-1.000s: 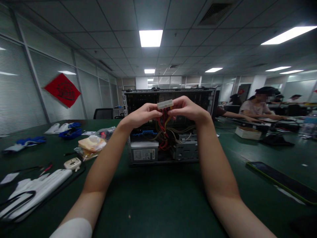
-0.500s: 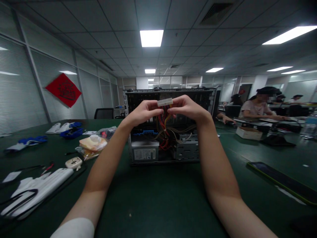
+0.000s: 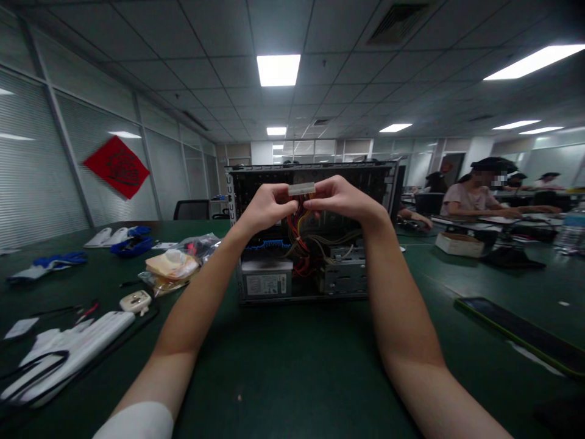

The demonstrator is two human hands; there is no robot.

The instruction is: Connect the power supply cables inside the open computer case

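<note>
A wide white power connector (image 3: 301, 189) with a bundle of red, yellow and black wires (image 3: 298, 228) is held up in front of an open computer case (image 3: 315, 299). My left hand (image 3: 266, 207) pinches its left end, thumb below. My right hand (image 3: 342, 198) grips the right end in the same way, fingertips close to the wires. Inside the case, a silver power supply (image 3: 267, 279) with a label sits at the lower left. To the lower right is a metal drive cage (image 3: 346, 274). My hands hide part of the case's interior.
On the left lie a white power strip (image 3: 86, 347), a plug adapter (image 3: 136, 301), a plastic bag (image 3: 176, 265) and blue-white gloves (image 3: 57, 262). To the right are a dark flat panel with a green edge (image 3: 521, 332) and a white box (image 3: 459, 245). A person (image 3: 475, 198) sits beyond.
Both hands still hold the connector. It has shifted very slightly left and looks a little more level. At the right, a co-worker's hand has moved slightly.
</note>
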